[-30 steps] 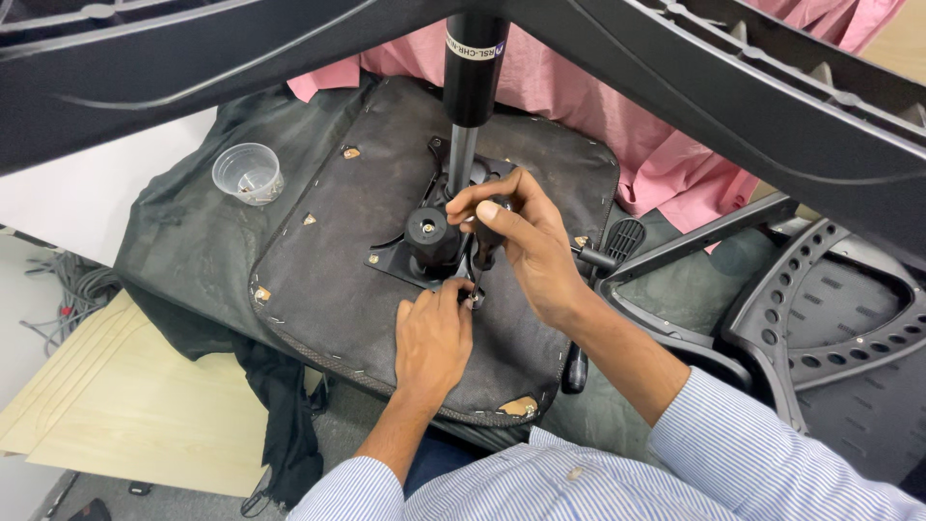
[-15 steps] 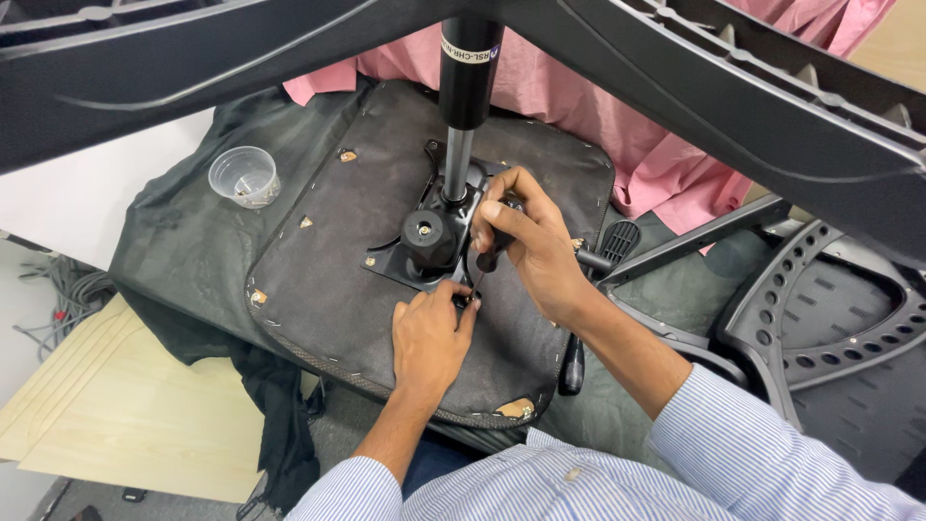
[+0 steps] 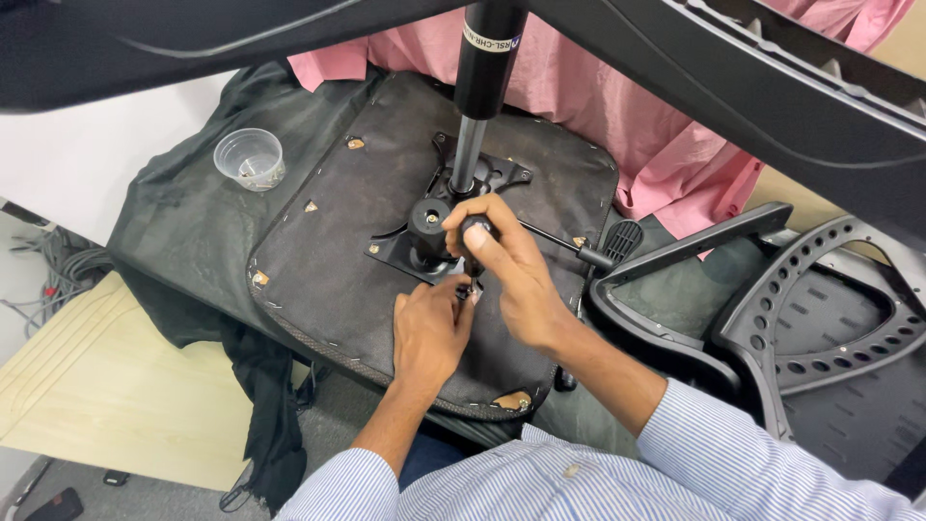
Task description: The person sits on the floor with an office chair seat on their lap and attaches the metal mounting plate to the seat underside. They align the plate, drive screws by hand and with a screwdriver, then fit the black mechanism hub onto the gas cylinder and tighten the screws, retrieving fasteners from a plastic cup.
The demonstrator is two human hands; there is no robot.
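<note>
An office chair seat (image 3: 328, 270) lies upside down, its black fabric underside facing up. A black metal mechanism plate (image 3: 394, 251) is bolted at its middle, and a gas cylinder (image 3: 484, 68) rises from it. My right hand (image 3: 516, 280) is closed around the black handle of a screwdriver (image 3: 476, 232), held upright at the plate's near edge. My left hand (image 3: 429, 333) rests on the seat just below, its fingertips pinching the tool's tip at a screw. The screw itself is hidden by my fingers.
A clear plastic cup (image 3: 251, 159) stands on black cloth at the left. Pink cloth (image 3: 627, 116) lies behind the seat. A black lever (image 3: 600, 255) sticks out to the right, by a perforated backrest with armrest (image 3: 830, 328). Chair base legs (image 3: 772, 68) span overhead. A wooden surface (image 3: 87, 386) lies lower left.
Both hands stay at the same screw on the plate. My right hand has shifted its grip on the handle, and the view has moved slightly.
</note>
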